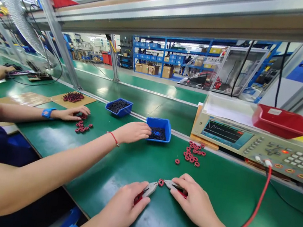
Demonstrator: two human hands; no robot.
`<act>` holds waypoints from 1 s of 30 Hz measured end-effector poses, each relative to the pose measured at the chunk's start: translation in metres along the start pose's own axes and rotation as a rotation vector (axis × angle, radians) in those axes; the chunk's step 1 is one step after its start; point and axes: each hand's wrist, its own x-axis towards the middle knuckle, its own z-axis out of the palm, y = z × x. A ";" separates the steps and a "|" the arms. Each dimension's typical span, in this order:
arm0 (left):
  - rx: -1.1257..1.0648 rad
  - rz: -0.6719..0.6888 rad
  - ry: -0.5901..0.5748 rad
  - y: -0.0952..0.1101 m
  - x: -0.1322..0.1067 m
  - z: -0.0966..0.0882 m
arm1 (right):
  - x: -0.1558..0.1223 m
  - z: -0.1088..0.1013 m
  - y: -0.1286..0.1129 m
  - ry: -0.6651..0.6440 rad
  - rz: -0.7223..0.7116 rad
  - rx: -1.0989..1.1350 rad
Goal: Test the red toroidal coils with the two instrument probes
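My left hand point(126, 204) is closed around a metal test clip point(150, 189) with red inside its handles. A second clip of the same kind point(169, 184) is gripped in my right hand point(193, 200). Between the tips of the two clips sits a small red wire-wound ring coil point(161, 182), just above or on the green bench top; which of these I cannot tell. Beyond my hands lies a loose group of similar coils point(190, 157), with one coil point(177, 161) a little apart.
A co-worker's arm with a red bracelet point(113, 138) reaches to a blue bin point(167, 131) of dark parts. Another wrist with a blue watch point(49, 112) rests by more coils point(81, 128). A tester point(265, 146) stands at right, its red cable point(256, 208) crossing the bench.
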 end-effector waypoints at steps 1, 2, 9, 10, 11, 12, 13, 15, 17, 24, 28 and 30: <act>0.010 -0.003 -0.007 0.000 0.000 0.000 | 0.000 0.000 0.000 -0.005 -0.001 0.007; 0.018 -0.005 -0.012 0.001 0.000 0.000 | -0.001 0.000 0.000 -0.012 -0.004 0.019; 0.128 -0.034 -0.038 0.001 -0.001 -0.001 | -0.003 -0.008 0.013 -0.054 -0.040 0.218; 0.152 -0.041 -0.040 0.002 -0.001 -0.001 | -0.004 -0.009 0.015 -0.066 -0.044 0.236; 0.173 -0.046 -0.042 0.003 -0.001 -0.002 | -0.004 -0.010 0.016 -0.081 -0.051 0.250; 0.190 -0.051 -0.045 0.003 0.000 -0.002 | -0.005 -0.010 0.016 -0.096 -0.057 0.259; 0.202 -0.055 -0.051 0.004 0.000 -0.002 | -0.006 -0.010 0.016 -0.110 -0.063 0.263; 0.223 -0.061 -0.057 0.004 0.000 -0.002 | -0.006 -0.010 0.014 -0.127 -0.067 0.265; 0.249 -0.060 -0.061 0.004 0.000 -0.001 | -0.006 -0.010 0.012 -0.127 -0.067 0.267; 0.311 -0.059 -0.082 0.005 0.002 -0.001 | -0.005 -0.008 0.011 -0.108 -0.043 0.275; 0.303 -0.064 -0.097 0.007 0.002 -0.002 | -0.006 -0.007 0.012 -0.072 -0.011 0.278; 0.279 -0.062 -0.089 0.007 0.000 -0.002 | -0.006 -0.007 0.013 -0.072 -0.006 0.285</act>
